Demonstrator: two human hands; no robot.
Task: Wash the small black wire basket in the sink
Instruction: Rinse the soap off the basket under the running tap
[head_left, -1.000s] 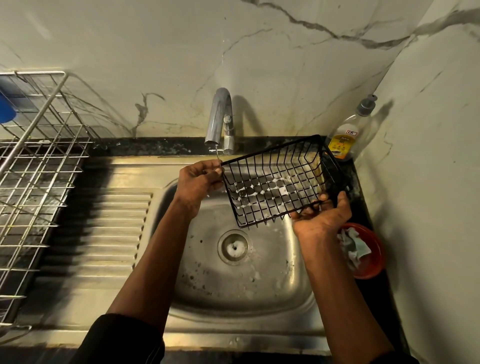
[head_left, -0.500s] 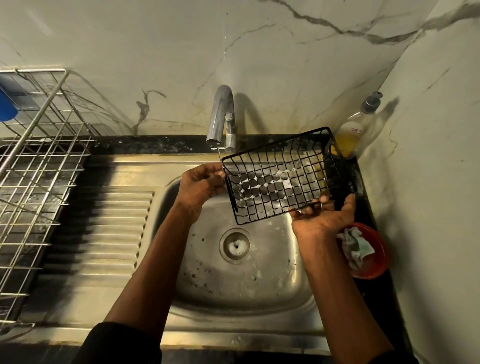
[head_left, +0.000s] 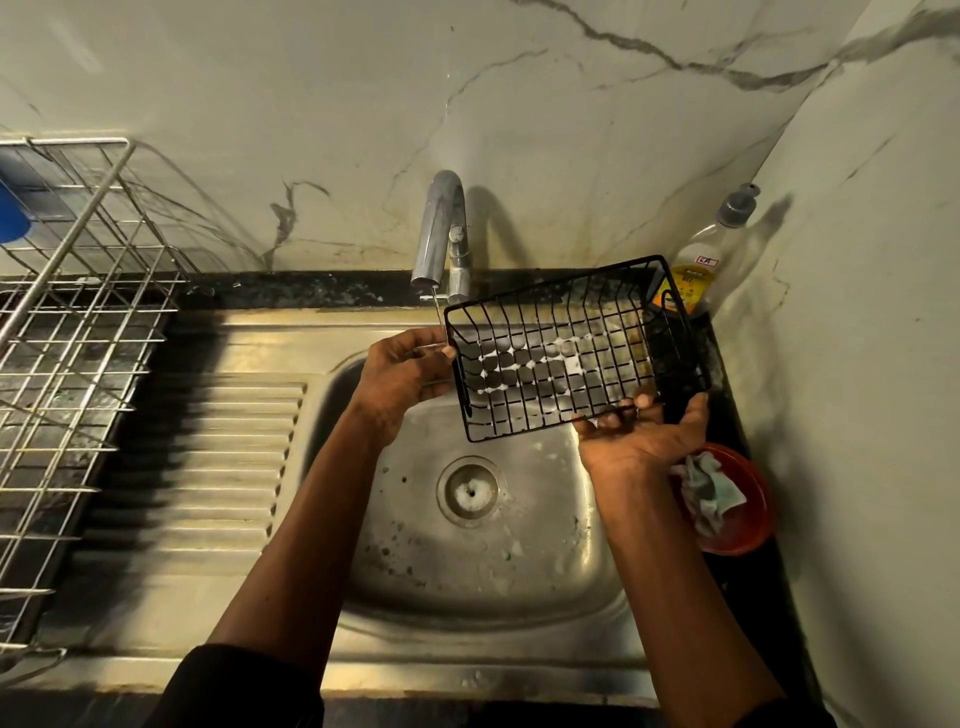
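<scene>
I hold the small black wire basket (head_left: 566, 353) above the steel sink (head_left: 483, 577), tilted with its open side toward me. White soap foam clings to its bottom grid. My left hand (head_left: 402, 371) grips its left end, just under the tap (head_left: 441, 234), from which a thin stream of water falls at the basket's left corner. My right hand (head_left: 641, 434) supports the basket's lower right edge, palm up, fingers curled over the wires.
A red bowl (head_left: 737, 499) holding a crumpled cloth sits on the dark counter right of the sink. A soap dispenser bottle (head_left: 704, 260) stands in the back right corner. A steel dish rack (head_left: 67, 332) stands on the drainboard at left.
The basket has tilted and shifted slightly up and right, its left corner now under the tap's thin stream. Both hands keep their grip.
</scene>
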